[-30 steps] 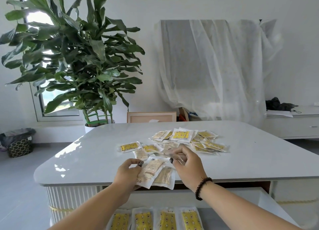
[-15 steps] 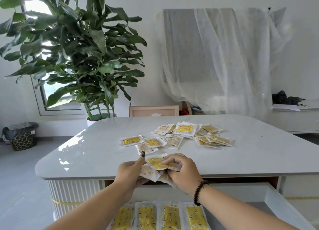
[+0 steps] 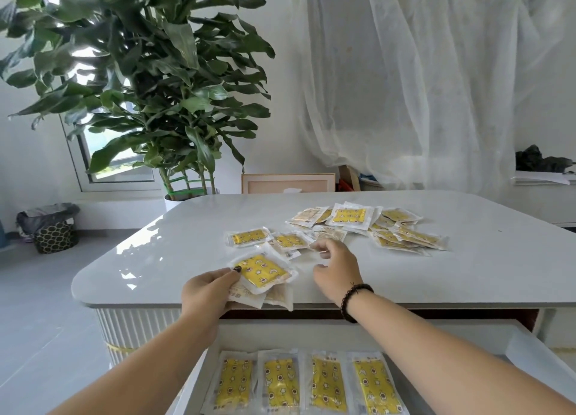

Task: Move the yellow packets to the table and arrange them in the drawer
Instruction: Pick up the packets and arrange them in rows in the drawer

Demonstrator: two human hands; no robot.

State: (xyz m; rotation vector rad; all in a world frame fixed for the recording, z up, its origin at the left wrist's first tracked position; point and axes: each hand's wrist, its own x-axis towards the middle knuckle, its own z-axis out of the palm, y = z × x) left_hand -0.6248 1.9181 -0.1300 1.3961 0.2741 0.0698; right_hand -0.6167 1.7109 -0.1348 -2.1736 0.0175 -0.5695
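My left hand grips a small stack of yellow packets at the near edge of the white table, the top one face up. My right hand hovers just right of the stack with its fingers curled and apart, holding nothing; its fingertips reach toward the loose packets lying nearby. A larger pile of packets is scattered further back on the table. Below the table edge the open drawer holds several yellow packets laid side by side in a row.
A big potted plant stands behind the table's left corner. A white sheet drapes something at the back. A bin with a bag sits on the floor at left, and a low white cabinet is at right.
My right hand let go of the stack and moved right and forward toward the loose packets. The left hand now holds the stack alone, with a yellow face on top.
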